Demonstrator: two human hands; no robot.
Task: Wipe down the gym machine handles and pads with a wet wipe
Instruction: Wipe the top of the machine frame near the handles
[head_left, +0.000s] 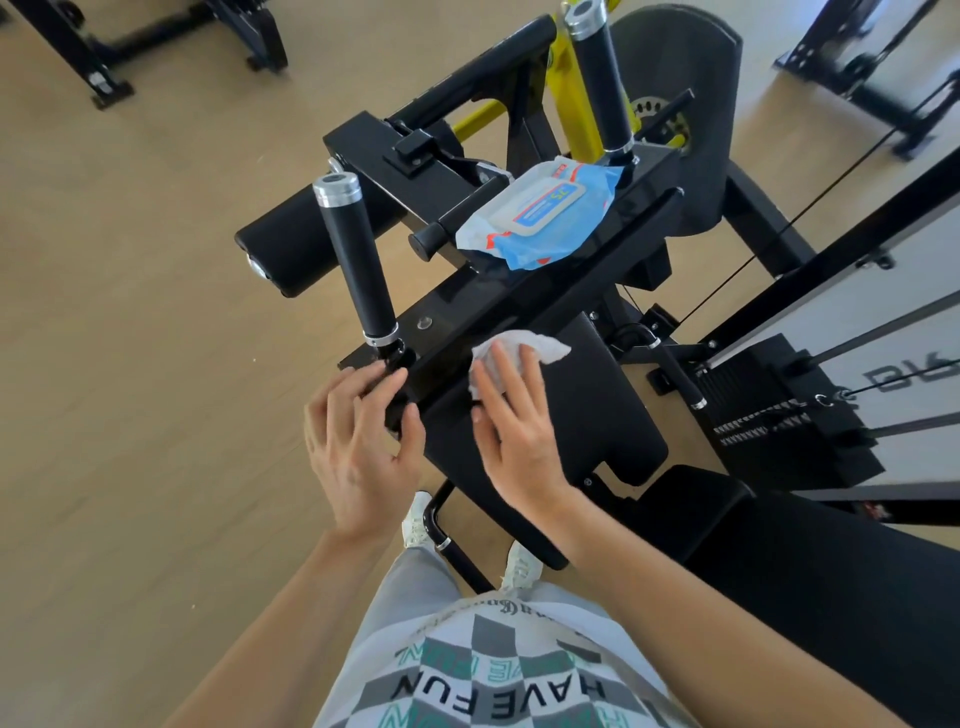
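— Where is the wipe sitting right now?

— The wet wipe is lying bunched on the black pad, right up against the crossbar. The right hand is pressing it down with straight, spread fingers, not clutching it.

— And the other one?

— The left hand is bracing at the near end of that crossbar, fingers and thumb bending round the black bracket there, just under the foot of the near handle.

— So which way would the wipe be going for a handle?

— I'd judge up and to the left, over the crossbar. The near handle is standing up off the bar, its long axis leaning away from the person, silver cap at the far tip. The left hand is the nearer of the two to it, but the wipe is under the right. The far handle is standing well apart, beyond the wipe pack that is resting on the frame between the two grips.

— Anything readable?

— The pack's blue and white label is showing a "75", upside down from here; the smaller print is too fine. The person's checkered shirt is reading "HAVE FUN". There are large letters on the pale panel at the right, cut off, and I cannot make them out.
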